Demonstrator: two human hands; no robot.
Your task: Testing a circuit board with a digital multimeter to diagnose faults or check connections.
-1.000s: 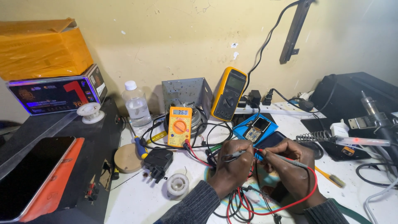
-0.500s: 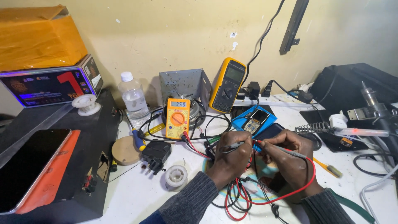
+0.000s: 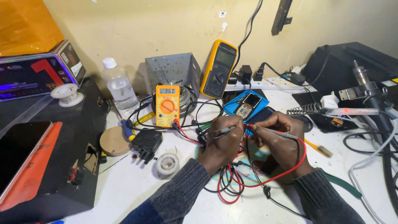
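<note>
My left hand [image 3: 222,143] grips a black test probe [image 3: 226,130] whose tip points right. My right hand [image 3: 282,139] grips a red test probe [image 3: 273,132] pointing left. The two tips meet over a dark phone [image 3: 265,114] lying on the white bench. Red and black leads [image 3: 232,182] loop under my wrists back to a small orange multimeter [image 3: 167,105] with a lit display. A blue case holding a small circuit board [image 3: 246,105] lies just beyond my hands.
A larger yellow multimeter [image 3: 218,68] leans on the wall beside a grey metal box [image 3: 172,68]. A water bottle [image 3: 120,88], solder spool [image 3: 168,164], black plug [image 3: 146,143], screwdriver [image 3: 126,128] and soldering station [image 3: 352,111] surround the work spot. A tablet [image 3: 20,155] lies left.
The view has shifted slightly; my hands keep both probes together over the phone. Nothing was picked up or let go.
</note>
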